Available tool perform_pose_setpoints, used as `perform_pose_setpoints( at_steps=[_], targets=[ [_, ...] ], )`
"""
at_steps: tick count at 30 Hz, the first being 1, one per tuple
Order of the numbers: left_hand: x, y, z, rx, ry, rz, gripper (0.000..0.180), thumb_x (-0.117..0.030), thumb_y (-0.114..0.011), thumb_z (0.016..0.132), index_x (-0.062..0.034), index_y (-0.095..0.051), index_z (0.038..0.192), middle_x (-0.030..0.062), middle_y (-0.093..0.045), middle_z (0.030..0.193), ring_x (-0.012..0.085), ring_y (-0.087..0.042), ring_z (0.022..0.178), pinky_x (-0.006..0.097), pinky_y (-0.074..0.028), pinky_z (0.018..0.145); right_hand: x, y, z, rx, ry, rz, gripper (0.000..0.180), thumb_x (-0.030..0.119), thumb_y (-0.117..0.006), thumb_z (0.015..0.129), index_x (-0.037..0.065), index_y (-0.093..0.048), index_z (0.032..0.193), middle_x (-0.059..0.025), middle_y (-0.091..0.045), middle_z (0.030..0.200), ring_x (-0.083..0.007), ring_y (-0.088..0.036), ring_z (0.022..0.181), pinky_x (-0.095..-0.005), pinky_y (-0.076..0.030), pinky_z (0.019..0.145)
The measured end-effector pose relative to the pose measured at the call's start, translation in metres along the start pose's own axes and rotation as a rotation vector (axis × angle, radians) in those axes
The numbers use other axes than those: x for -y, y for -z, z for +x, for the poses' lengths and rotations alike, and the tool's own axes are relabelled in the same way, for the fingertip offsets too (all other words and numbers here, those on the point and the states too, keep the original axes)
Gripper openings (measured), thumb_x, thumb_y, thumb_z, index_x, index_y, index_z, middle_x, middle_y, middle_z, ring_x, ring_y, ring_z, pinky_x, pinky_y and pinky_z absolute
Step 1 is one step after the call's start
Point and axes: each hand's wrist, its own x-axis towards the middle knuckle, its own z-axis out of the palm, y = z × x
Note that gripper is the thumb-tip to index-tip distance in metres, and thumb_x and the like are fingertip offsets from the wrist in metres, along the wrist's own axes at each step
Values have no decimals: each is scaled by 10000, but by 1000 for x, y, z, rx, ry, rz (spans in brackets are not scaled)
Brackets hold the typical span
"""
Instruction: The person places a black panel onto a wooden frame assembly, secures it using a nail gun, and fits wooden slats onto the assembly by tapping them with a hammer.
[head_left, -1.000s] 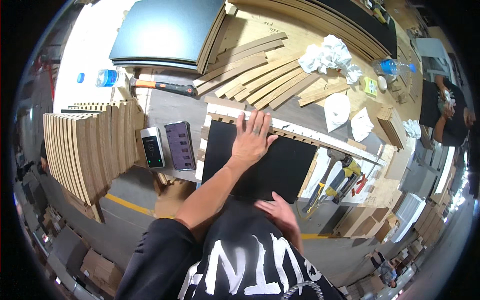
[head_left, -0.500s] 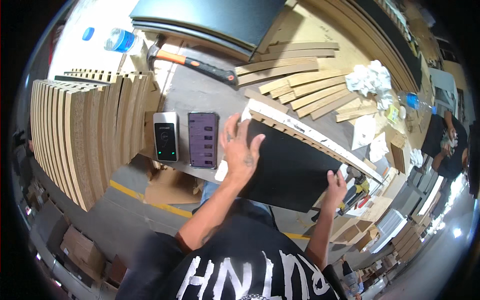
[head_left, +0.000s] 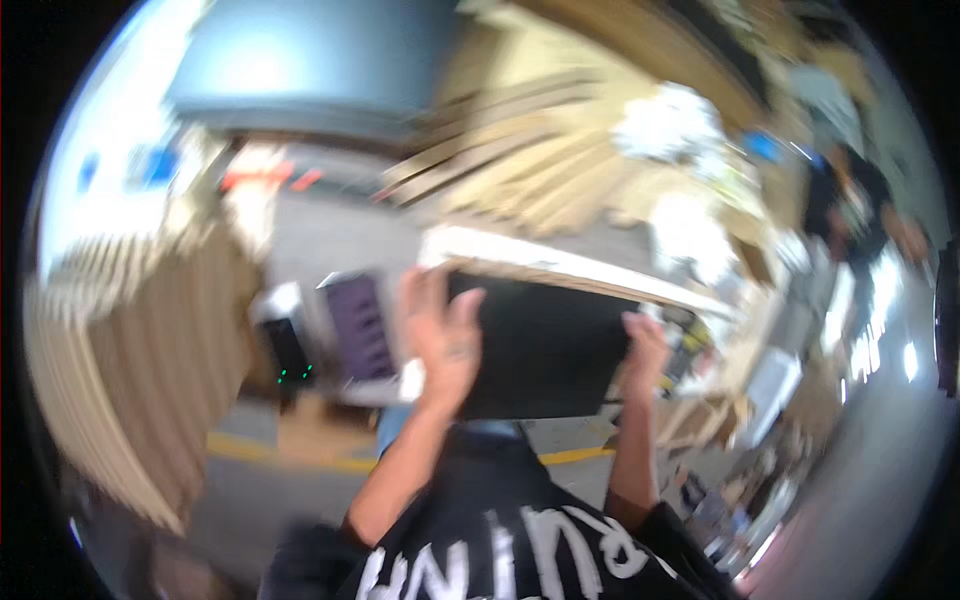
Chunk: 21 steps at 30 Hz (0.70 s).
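Note:
A black panel (head_left: 545,345) lies in front of me, with a white-faced wooden strip (head_left: 560,257) along its far edge. At the panel's left end rests my left hand (head_left: 440,345), its thumb apart from the fingers and reaching over the black face. My right hand (head_left: 643,355) grips the right end, thumb near the corner, the other fingers partly hidden. Left of the panel are a phone (head_left: 358,325) with a lit screen and a black-and-white device (head_left: 288,345) with green lights. The whole view is smeared by motion.
Slotted boards (head_left: 150,370) stand stacked at left. Loose wooden strips (head_left: 530,165), crumpled white paper (head_left: 670,125) and a large dark panel (head_left: 310,65) lie beyond. An orange-and-black hammer (head_left: 330,183) is at far left. Another person (head_left: 850,205) is at far right.
My view has swung, so the table and everything on it appear turned and shifted left. Both hands keep their places at the panel's ends.

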Motion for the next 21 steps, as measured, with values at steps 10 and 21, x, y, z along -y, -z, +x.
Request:
perform_pose_setpoints(
  at_steps=[10, 21],
  targets=[
    [90, -23, 6, -140, -448, 239, 395, -276, -703, 923, 19, -628, 1175, 232, -590, 1199, 396, -573, 1119, 449, -469, 940, 0, -38, 14, -111, -199, -321, 325, 356, -740, 809, 179, -732, 1081, -173, -624, 1171, -409, -524, 1177, -578, -432, 963],
    [94, -10, 21, -56, -352, 371, 727, -578, -596, 922, 23, -545, 1327, 232, -549, 1293, 356, -495, 1245, 480, -453, 982, 37, -40, 3, -151, -309, -250, 319, 278, -795, 769, 148, -743, 1055, -138, -580, 1234, -379, -490, 1224, -535, -413, 993]
  ],
)
